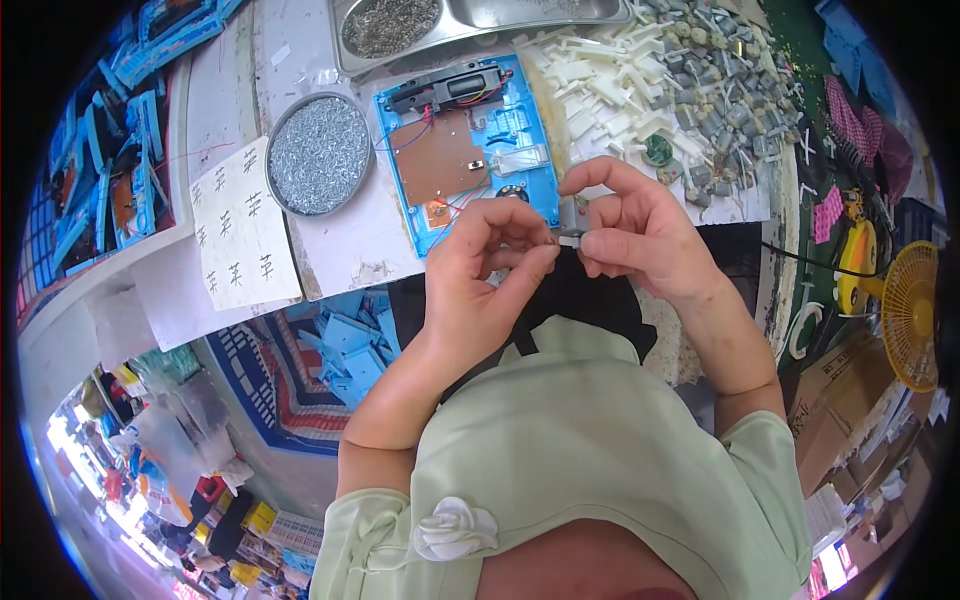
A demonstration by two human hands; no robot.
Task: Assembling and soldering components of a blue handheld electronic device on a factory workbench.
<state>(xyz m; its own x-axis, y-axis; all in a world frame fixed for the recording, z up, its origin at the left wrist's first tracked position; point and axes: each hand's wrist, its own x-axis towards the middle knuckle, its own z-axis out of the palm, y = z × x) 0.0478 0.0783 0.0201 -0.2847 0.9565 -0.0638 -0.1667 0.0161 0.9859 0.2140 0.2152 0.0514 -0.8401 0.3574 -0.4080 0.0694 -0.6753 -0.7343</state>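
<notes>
Left hand [490, 262] and right hand [645, 238] partly hide a grey piece [568, 217].

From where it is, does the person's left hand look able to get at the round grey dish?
Probably yes: the left hand is fairly near the round grey dish, with only a low corner of the blue casing between, though its fingertips are at a small part.
</notes>
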